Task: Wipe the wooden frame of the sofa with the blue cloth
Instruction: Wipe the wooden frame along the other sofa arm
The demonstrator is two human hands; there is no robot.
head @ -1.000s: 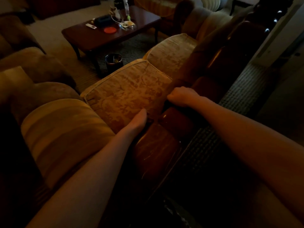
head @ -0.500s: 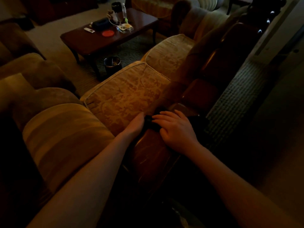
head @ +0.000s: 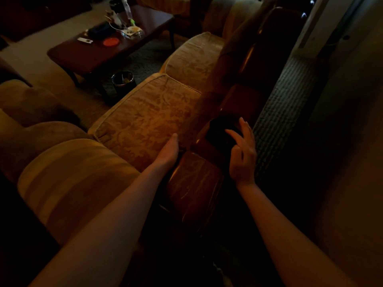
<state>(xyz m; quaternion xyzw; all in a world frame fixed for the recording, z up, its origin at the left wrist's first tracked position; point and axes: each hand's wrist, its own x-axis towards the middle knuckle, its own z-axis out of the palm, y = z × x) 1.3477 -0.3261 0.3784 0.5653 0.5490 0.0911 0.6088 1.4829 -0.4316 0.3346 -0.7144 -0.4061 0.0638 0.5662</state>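
Two hands are on the sofa's back. Her left hand (head: 169, 151) lies flat, fingers together, between the patterned cushion (head: 145, 121) and the wooden frame (head: 192, 183), probably as a brace. Further right the cloth (head: 220, 131), dark in this dim light, sits on the rail, and the right hand (head: 242, 154) hovers over it, fingers spread and lifted, likely re-gathering it.

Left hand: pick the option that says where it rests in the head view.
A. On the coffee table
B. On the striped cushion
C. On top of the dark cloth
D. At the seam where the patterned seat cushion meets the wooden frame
D: the left hand lies flat with straight fingers against the edge of the patterned seat cushion, beside the wooden frame, apart from the dark cloth.
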